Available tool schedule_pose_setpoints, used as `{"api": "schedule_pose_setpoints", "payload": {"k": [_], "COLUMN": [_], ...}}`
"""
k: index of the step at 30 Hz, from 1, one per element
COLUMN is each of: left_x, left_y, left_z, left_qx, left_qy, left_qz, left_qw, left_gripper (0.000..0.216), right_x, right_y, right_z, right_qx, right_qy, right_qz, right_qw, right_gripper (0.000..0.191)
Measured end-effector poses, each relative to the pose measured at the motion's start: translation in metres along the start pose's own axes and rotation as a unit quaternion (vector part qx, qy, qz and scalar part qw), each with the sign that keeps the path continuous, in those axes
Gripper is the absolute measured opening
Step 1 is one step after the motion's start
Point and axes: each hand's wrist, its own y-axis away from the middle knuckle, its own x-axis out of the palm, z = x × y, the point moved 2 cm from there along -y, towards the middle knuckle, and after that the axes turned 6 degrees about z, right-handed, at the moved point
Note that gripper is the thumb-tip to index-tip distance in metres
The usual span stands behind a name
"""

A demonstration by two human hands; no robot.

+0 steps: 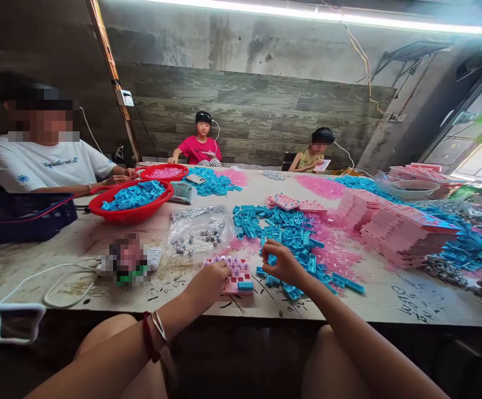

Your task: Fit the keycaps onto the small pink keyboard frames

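Observation:
My left hand (209, 282) is closed on the near left side of a pink plastic tray (236, 275) lying on the table; the tray has a blue piece at its near right corner. My right hand (281, 261) hovers just right of the tray, fingers pinched on a small blue plastic piece (272, 259). It is over the near edge of a heap of blue plastic pieces (290, 235) mixed with small pink parts (332, 249). A red band and a metal bangle sit on my left wrist.
A clear bag of small dark parts (199, 230) lies left of the tray. A red basin of blue pieces (130, 199) stands further left. Stacks of pink trays (390, 221) fill the right. Three people sit around the wooden table (78, 238). White cable (64, 280) lies near left.

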Motion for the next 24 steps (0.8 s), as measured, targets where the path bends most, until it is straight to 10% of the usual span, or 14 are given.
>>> {"api": "schedule_pose_setpoints", "payload": {"k": [24], "left_x": [-0.005], "left_y": [-0.005], "left_z": [0.002], "left_qx": [0.068], "left_qy": [-0.039], "left_qz": [-0.023], "left_qw": [0.997], "left_gripper": [0.012], "right_x": [0.038], "right_y": [-0.004], "right_z": [0.039], "right_qx": [-0.039], "right_qy": [-0.06], "right_qz": [0.043], "right_qw": [0.997], "right_gripper": [0.02]}}
